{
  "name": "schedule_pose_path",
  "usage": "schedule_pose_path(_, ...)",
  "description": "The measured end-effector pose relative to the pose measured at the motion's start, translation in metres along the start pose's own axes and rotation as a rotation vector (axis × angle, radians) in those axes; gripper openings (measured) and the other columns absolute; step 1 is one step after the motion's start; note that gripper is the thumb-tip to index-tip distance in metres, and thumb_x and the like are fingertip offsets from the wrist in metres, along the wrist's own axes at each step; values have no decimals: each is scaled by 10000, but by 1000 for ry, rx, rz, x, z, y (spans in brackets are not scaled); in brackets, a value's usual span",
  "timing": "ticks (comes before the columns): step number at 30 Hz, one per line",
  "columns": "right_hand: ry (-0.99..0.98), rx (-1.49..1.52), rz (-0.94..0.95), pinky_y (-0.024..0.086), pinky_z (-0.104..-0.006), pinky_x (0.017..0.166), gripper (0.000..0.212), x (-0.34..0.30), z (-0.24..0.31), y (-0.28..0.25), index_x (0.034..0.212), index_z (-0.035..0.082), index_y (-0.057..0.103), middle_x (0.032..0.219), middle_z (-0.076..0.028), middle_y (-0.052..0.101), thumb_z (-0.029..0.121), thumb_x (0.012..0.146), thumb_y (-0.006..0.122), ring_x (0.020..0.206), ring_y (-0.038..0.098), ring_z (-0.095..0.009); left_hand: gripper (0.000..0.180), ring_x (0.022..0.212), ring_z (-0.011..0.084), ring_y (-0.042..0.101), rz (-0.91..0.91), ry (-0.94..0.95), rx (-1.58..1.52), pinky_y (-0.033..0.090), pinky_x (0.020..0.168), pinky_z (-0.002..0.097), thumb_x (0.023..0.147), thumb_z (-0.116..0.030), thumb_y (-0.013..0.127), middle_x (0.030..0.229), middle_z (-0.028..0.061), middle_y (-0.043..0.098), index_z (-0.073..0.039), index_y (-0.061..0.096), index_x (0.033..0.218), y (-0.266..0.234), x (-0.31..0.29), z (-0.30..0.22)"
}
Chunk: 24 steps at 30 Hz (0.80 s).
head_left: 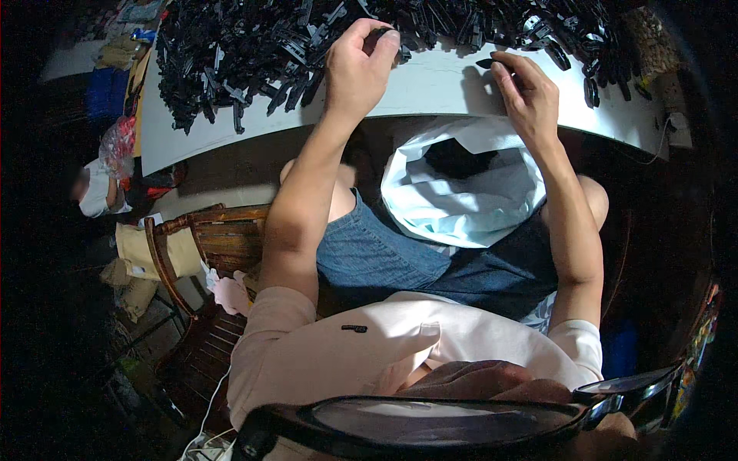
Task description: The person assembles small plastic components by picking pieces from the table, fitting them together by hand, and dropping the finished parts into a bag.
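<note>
At twelve, the left hand [360, 69] pinched a black part [381, 32]; past one, the right hand [536, 96] pinched a second part [484, 64]! Plenty left in the heap [254, 54], ten round to two; how much the bag [461, 223] held, no telling. White table [430, 84] gave room between hands, its near edge just beyond the bag.

Looks to me like a head-worn cam, the left of a side-by-side fisheye pair, aimed down past the wearer's glasses [453, 419]. Those are super close, hogging the bottom edge. The denim lap [377, 250] lands mid-frame, and the bench [430, 84] is farther off up top, its edge bowed by the lens. Corners go pretty much black.
</note>
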State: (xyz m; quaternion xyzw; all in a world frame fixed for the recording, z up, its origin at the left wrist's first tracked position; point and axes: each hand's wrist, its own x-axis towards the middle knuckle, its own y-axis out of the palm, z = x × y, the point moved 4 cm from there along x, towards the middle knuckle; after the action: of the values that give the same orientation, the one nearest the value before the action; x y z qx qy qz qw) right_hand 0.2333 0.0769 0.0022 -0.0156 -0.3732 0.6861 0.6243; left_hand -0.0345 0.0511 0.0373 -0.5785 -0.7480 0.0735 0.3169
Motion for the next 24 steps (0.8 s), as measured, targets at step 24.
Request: schedule_pose_path(24, 362, 767, 271, 480, -221, 588, 217, -19, 24, 12, 1154, 7, 670, 848, -7, 668, 176, 1017, 661, 720, 610, -69, 399, 723, 46, 535, 514, -388, -624, 414, 572, 183, 1068, -230, 543, 899, 3, 608, -5, 528, 1396, 53, -32, -9)
